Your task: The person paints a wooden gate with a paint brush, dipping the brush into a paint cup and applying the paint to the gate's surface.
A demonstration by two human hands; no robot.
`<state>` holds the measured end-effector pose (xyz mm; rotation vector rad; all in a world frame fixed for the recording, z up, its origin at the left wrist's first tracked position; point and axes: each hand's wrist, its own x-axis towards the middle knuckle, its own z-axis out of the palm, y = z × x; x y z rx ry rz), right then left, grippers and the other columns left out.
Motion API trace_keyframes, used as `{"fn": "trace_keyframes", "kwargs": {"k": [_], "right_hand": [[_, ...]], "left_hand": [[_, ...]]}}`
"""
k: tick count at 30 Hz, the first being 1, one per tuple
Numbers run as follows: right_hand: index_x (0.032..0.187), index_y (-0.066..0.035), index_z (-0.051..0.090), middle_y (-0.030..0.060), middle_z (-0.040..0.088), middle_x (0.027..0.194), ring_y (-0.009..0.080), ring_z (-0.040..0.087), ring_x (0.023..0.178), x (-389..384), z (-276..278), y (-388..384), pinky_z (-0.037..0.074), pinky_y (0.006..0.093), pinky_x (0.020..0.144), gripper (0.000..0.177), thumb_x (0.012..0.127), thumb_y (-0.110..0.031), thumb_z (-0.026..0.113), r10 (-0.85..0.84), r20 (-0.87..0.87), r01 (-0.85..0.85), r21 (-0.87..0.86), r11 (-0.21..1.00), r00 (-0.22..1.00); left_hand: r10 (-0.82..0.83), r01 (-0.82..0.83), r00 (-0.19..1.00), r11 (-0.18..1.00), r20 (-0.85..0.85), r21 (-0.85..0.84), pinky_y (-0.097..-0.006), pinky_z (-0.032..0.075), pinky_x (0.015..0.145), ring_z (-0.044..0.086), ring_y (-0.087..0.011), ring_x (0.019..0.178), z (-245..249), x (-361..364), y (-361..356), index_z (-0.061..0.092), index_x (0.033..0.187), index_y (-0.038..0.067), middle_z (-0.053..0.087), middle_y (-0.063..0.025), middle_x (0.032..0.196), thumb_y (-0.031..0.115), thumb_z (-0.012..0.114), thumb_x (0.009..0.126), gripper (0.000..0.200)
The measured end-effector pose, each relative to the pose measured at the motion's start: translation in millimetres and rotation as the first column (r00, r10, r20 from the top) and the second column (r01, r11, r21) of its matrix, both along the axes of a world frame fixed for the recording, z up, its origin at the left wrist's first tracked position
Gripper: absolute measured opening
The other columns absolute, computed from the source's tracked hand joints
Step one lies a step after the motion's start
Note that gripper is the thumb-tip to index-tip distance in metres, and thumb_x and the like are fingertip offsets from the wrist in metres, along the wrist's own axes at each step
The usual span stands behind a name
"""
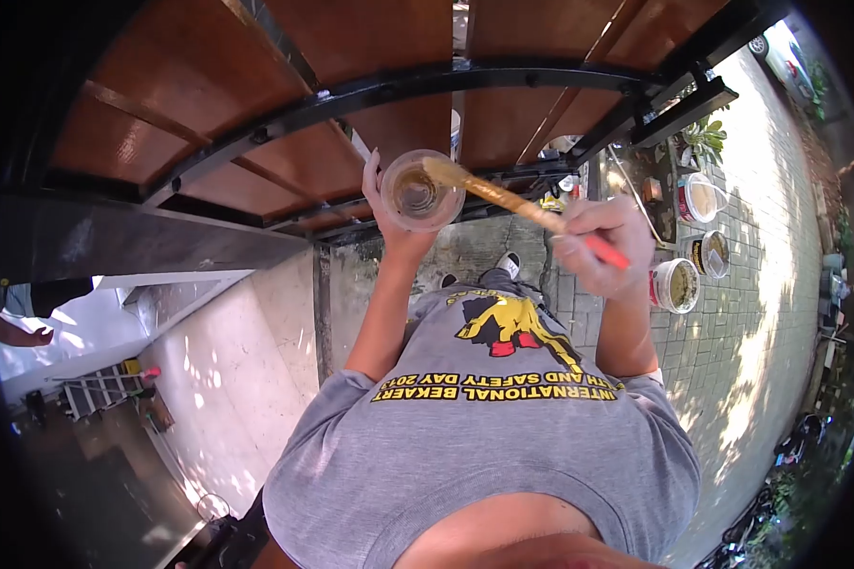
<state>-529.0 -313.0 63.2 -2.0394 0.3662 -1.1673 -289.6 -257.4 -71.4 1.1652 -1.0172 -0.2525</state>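
Note:
My left hand (398,237) is wrapped around a clear plastic cup (434,220) with a little brownish liquid in the bottom, its open top facing me. In my right hand (605,248) is a paintbrush (512,205), gripped by the red end of its handle. The brush slants up to the left, and its tan bristle end overlaps the cup's rim in this view. Just beyond both hands stands a black metal frame (389,92) fitted with glossy reddish-brown panels (365,36).
Several open buckets (676,286) stand on the paved ground (712,327) to the right, near a potted plant (704,139). Another person's hand (40,337) shows at the far left. Below it, a ladder (100,394) lies by the pale floor.

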Motion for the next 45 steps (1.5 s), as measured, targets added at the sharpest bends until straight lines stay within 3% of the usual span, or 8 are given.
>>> {"fn": "trace_keyframes", "kwargs": {"k": [6, 19, 25, 28, 34, 36, 38, 45], "right_hand": [[0.094, -0.005, 0.063, 0.0101, 0.067, 0.077, 0.0268, 0.067, 0.064, 30, -18, 18, 0.052, 0.0341, 0.057, 0.016, 0.087, -0.007, 0.077, 0.174, -0.229, -0.173, 0.026, 0.985, 0.958], [0.093, -0.006, 0.060, 0.0108, 0.066, 0.080, 0.0326, 0.067, 0.069, 56, -21, 19, 0.054, 0.0396, 0.059, 0.019, 0.085, -0.011, 0.077, 0.114, -0.364, -0.190, -0.181, 0.965, 0.924], [0.095, -0.006, 0.057, 0.0103, 0.063, 0.067, 0.0223, 0.062, 0.051, 39, -33, 22, 0.047, 0.0313, 0.047, 0.015, 0.097, -0.014, 0.070, -0.088, -0.030, 0.091, 0.129, 0.987, 0.996], [0.100, -0.008, 0.052, 0.0106, 0.060, 0.063, 0.0177, 0.057, 0.044, 31, -47, 27, 0.040, 0.0278, 0.038, 0.015, 0.104, -0.018, 0.062, -0.124, 0.410, -0.222, 0.695, 0.684, 0.904], [0.104, -0.014, 0.050, 0.0060, 0.046, 0.055, 0.0154, 0.043, 0.037, 17, -50, 12, 0.034, 0.0249, 0.032, 0.021, 0.112, -0.032, 0.044, -0.280, 0.699, -0.484, 0.678, 0.553, 0.658], [0.105, -0.014, 0.051, 0.0050, 0.046, 0.055, 0.0144, 0.043, 0.037, 7, -43, 1, 0.034, 0.0239, 0.032, 0.021, 0.113, -0.032, 0.043, -0.356, 0.743, -0.525, 0.658, 0.540, 0.566], [0.102, -0.015, 0.049, 0.0039, 0.045, 0.059, 0.0135, 0.045, 0.041, -4, -25, -15, 0.035, 0.0233, 0.032, 0.022, 0.113, -0.033, 0.043, -0.355, 0.768, -0.437, 0.609, 0.662, 0.533], [0.097, -0.012, 0.041, 0.0064, 0.049, 0.064, 0.0155, 0.051, 0.047, -29, 69, -79, 0.040, 0.0254, 0.036, 0.023, 0.110, -0.028, 0.051, -0.430, 0.743, 0.150, 0.416, 0.897, 0.514]], "left_hand": [[0.151, -0.153, 0.846, 0.988, 0.511, -0.038, -0.0414, 0.038, 0.114, 0.059, -0.0268, 0.121, 1, 14, 7, 0.025, 0.151, 0.004, 0.057, -0.0119, 0.132, 0.021, 0.095, 0.066, 0.112], [0.090, -0.027, 0.871, 0.990, 0.484, -0.136, -0.0414, 0.049, 0.102, 0.068, -0.0281, 0.104, 12, 12, 7, 0.025, 0.147, 0.002, 0.068, -0.0145, 0.117, 0.017, 0.094, 0.073, 0.102], [0.072, -0.092, 0.904, 0.995, 0.422, 0.026, -0.0405, 0.048, 0.104, 0.062, -0.0245, 0.115, 5, 14, 12, 0.023, 0.152, 0.002, 0.057, -0.0126, 0.131, 0.015, 0.095, 0.069, 0.111], [0.056, -0.068, 0.956, 0.997, 0.288, 0.032, -0.0387, 0.046, 0.107, 0.060, -0.0232, 0.119, -4, 9, 7, 0.021, 0.155, 0.003, 0.047, -0.0116, 0.141, 0.014, 0.096, 0.066, 0.117], [-0.076, 0.074, 0.996, 0.996, 0.050, 0.058, -0.0393, 0.042, 0.112, 0.055, -0.0233, 0.126, -6, -7, -3, 0.024, 0.155, 0.003, 0.040, -0.0116, 0.148, 0.014, 0.096, 0.063, 0.117], [-0.005, -0.019, 0.973, 0.995, 0.229, 0.102, -0.0386, 0.043, 0.110, 0.054, -0.0242, 0.126, -14, -2, -4, 0.026, 0.156, 0.004, 0.043, -0.0116, 0.145, 0.012, 0.096, 0.064, 0.115], [0.014, -0.056, 0.940, 0.992, 0.341, 0.112, -0.0355, 0.045, 0.107, 0.053, -0.0230, 0.125, -12, -3, -6, 0.027, 0.156, 0.005, 0.044, -0.0099, 0.143, 0.009, 0.095, 0.065, 0.113], [-0.182, 0.174, 0.983, 0.970, 0.029, 0.172, -0.0379, 0.045, 0.108, 0.052, -0.0233, 0.127, -19, -6, -4, 0.027, 0.157, 0.008, 0.050, -0.0099, 0.137, 0.011, 0.093, 0.068, 0.111]]}}
